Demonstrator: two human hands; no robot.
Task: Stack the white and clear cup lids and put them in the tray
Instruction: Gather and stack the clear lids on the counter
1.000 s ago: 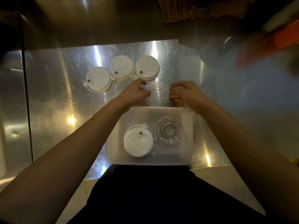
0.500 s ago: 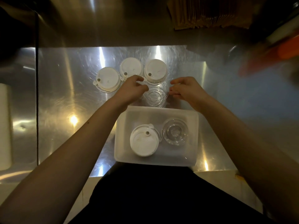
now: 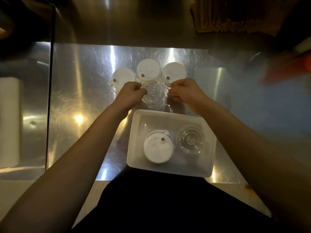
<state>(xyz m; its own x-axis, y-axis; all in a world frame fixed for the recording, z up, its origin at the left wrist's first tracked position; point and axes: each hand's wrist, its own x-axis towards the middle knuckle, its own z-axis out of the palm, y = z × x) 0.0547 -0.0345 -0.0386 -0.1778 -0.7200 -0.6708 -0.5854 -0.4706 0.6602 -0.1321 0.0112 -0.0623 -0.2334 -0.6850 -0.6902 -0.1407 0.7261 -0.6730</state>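
A clear cup lid (image 3: 154, 95) lies on the steel counter just beyond the white tray (image 3: 170, 169). My left hand (image 3: 131, 94) pinches its left rim and my right hand (image 3: 182, 92) pinches its right rim. Three white lids rest in a row behind it: one at left (image 3: 122, 78), one in the middle (image 3: 148, 69), one at right (image 3: 174, 73). Inside the tray sit a white lid stack (image 3: 158, 148) on the left and a clear lid stack (image 3: 191, 140) on the right.
The steel counter (image 3: 80, 101) has a dark seam along its left side. A white block (image 3: 10, 121) stands at the far left. Brown cardboard (image 3: 235, 15) is at the back right, and a blurred orange object (image 3: 289, 69) at the right edge.
Both hands have closed in on the clear lid's rims, fingers curling tighter. The camera has tilted, shifting the whole scene lower in view.
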